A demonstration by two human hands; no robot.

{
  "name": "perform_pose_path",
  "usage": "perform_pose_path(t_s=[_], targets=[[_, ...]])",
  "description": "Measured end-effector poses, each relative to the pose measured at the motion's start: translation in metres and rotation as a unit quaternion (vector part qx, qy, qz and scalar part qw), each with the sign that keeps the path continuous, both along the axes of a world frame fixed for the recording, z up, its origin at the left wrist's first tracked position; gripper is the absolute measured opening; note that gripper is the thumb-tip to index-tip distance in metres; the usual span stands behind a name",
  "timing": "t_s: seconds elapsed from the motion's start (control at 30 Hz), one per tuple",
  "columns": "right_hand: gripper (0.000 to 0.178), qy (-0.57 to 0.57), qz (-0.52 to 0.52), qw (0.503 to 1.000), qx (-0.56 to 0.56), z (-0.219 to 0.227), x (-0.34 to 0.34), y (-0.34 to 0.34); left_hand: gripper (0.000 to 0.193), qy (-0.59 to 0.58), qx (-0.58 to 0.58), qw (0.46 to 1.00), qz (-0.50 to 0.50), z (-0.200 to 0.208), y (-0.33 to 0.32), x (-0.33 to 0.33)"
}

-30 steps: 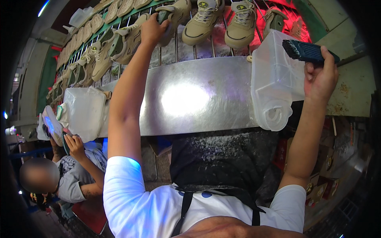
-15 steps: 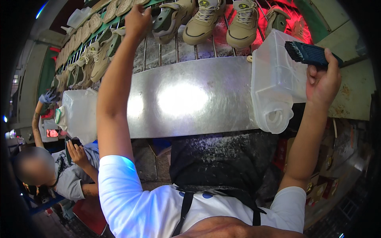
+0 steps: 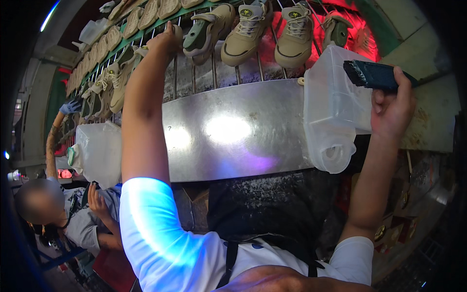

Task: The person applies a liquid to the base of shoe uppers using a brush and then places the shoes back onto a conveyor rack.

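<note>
- Right hand (image 3: pixel 393 109), between 2 and 3 o'clock: grasping the dark blue handle of a brush (image 3: pixel 377 75), thumb along its top. Black bristles point toward 9, apart from the shoes.
- Left hand (image 3: pixel 166 43), 11 o'clock: arm stretched out to the rack, back of hand toward the camera. A beige edge shows just beside it; cannot tell whether the fingers grasp it.
- Green-and-beige shoe (image 3: pixel 198 36), between 11 and 12: just beside the left hand, tilted on the metal rods (image 3: pixel 214 68).
- Two laced beige shoes (image 3: pixel 242 45), 12 to 1 o'clock: toes toward 6.
- Metal tabletop (image 3: pixel 233 158), centre: shiny, with bright glare.
- Translucent containers: one (image 3: pixel 323 104) between 2 and 3, another (image 3: pixel 99 151) at 9.
- Co-worker's gloved hand (image 3: pixel 71 106), between 9 and 10: by the shoe row.
</note>
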State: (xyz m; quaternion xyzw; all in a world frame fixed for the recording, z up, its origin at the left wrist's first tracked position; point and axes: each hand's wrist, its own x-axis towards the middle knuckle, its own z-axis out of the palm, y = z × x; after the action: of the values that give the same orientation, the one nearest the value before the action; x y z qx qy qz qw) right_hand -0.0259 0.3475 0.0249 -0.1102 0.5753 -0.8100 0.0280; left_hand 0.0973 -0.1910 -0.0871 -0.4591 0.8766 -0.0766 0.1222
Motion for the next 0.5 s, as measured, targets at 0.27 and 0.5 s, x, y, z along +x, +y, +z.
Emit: perform_pose_path(t_s=[0.27,0.5], targets=[[0.021,0.029,0.034,0.998,-0.053,0.001,0.0,-0.002,0.138,0.312,-0.01,0.943,-0.118,0.072,0.072,0.092],[0.024,0.11,0.093,0.981,-0.131,-0.006,0.0,0.012,0.126,0.602,0.057,0.747,-0.276,0.135,0.186,0.175]])
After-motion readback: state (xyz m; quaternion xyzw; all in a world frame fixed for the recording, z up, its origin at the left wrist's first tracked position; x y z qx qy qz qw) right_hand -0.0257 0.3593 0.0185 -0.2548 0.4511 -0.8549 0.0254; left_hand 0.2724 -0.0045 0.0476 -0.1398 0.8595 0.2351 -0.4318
